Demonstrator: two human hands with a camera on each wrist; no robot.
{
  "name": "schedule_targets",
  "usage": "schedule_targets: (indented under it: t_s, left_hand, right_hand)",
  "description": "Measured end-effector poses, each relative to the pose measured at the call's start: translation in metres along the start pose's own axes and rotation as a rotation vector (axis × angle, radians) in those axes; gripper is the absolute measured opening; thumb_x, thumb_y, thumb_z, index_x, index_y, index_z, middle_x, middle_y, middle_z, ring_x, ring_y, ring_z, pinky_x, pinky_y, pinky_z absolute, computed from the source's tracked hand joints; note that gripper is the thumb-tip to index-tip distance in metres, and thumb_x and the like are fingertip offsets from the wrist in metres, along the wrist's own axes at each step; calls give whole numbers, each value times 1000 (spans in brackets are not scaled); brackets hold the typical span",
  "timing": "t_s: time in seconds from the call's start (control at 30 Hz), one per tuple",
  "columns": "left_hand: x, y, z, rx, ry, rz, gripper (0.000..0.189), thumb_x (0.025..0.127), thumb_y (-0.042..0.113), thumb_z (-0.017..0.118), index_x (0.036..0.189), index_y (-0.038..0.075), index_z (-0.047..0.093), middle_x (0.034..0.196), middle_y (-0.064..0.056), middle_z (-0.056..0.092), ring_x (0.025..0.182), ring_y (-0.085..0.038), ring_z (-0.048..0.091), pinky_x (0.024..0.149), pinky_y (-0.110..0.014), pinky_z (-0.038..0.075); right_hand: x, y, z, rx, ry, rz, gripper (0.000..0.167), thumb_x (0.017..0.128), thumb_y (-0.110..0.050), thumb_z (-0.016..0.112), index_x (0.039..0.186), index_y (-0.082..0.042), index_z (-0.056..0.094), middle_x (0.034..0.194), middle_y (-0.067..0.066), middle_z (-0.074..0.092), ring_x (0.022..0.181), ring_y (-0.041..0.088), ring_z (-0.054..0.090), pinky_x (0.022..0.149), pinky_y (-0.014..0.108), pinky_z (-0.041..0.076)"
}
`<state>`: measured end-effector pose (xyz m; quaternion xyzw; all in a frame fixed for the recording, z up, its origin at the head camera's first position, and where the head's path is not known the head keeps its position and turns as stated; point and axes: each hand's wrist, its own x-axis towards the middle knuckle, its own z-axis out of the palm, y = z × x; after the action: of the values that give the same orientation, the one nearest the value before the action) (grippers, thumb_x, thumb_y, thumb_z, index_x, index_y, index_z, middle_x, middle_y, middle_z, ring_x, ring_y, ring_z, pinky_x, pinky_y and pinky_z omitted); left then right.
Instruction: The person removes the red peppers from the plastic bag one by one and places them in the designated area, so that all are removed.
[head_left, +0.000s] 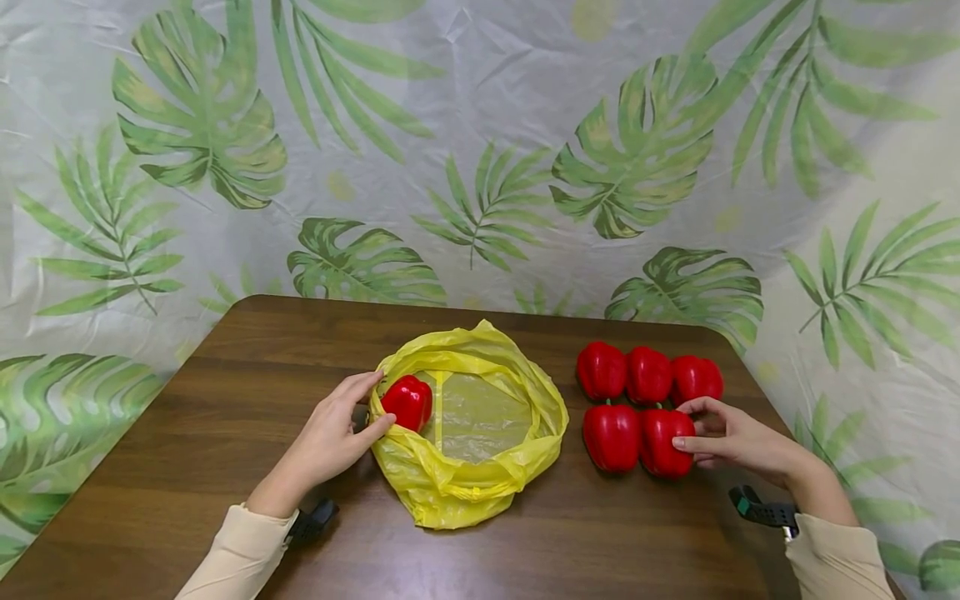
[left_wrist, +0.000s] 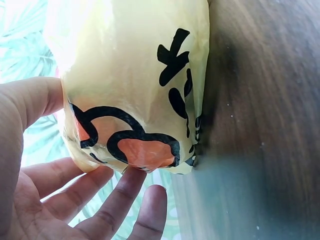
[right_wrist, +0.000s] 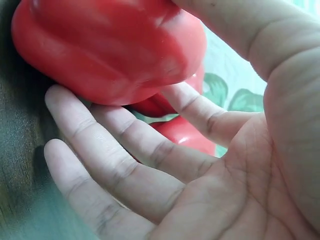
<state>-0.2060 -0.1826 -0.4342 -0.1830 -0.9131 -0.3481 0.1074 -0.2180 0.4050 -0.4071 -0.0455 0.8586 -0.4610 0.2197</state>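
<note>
A yellow plastic bag (head_left: 472, 479) stands on the table with its mouth spread wide. Inside it, against the left wall, lies a red bell pepper (head_left: 408, 402). My left hand (head_left: 337, 429) holds the bag's left rim, thumb at the near side and fingers farther back; in the left wrist view its fingers touch the printed side of the bag (left_wrist: 135, 100). At the right, my right hand (head_left: 742, 442) grips the nearest right red bell pepper (head_left: 663, 446) between thumb and fingers. The right wrist view shows this pepper (right_wrist: 110, 50) close up, some fingertips beneath it.
Beside the gripped pepper sits another red bell pepper (head_left: 612, 437). Behind them is a row of three: left pepper (head_left: 602, 371), middle pepper (head_left: 648, 375) and right pepper (head_left: 697, 379). The brown wooden table (head_left: 247, 375) ends at a leaf-printed curtain (head_left: 495, 108).
</note>
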Motion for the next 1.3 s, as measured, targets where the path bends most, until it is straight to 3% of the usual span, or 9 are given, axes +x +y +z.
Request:
schedule_targets:
  t_s: [0.23,0.53,0.7,0.97,1.17,1.3]
  left_hand:
    - [-1,-2,-1,4,-2,-5,67,99,25,79,156,1,53,155,-18,57,114,-29,69,72,-25,55]
    - [-3,-4,-3,7,-5,-10,68,99,26,79,156,1,53,154,-18,58,113,-29,69,73,-26,56]
    - [-4,-5,-4,9,-5,-11,68,99,26,79,156,1,53,155,-18,58,113,-29,68,74,-28,58]
    - [-5,-6,-2,5,-8,-9,68,99,25,79,156,0,53,155,-18,58,115,-30,69,75,-29,59]
    - [-1,-3,2,-12,-17,-8,69,99,26,79,157,1,51,156,-18,56,116,-29,69,77,-31,60]
    - [1,-2,2,-10,-14,-11,69,99,27,78,158,2,51,157,-17,55,118,-30,69,79,-33,60]
  right_hand:
    - [1,-1,3,-47,34,-26,63,101,-23,75,146,4,40,122,17,64,95,16,72,85,36,65]
    - [1,-6,-1,-66,39,-4,62,106,-28,68,150,5,39,126,19,64,100,18,76,86,35,64]
    - [5,-17,-7,-142,64,-52,59,107,-28,67,149,5,40,127,18,70,101,12,76,87,34,63]
    - [13,-47,-14,-207,110,-133,56,111,-29,61,152,4,39,133,26,67,105,13,77,86,32,64]
    - [14,-76,-16,-155,98,-185,55,112,-25,59,155,1,36,133,27,66,105,12,78,86,35,65]
    - [21,-95,-10,-107,55,-200,56,112,-25,59,157,-2,35,137,28,64,109,23,78,88,35,65]
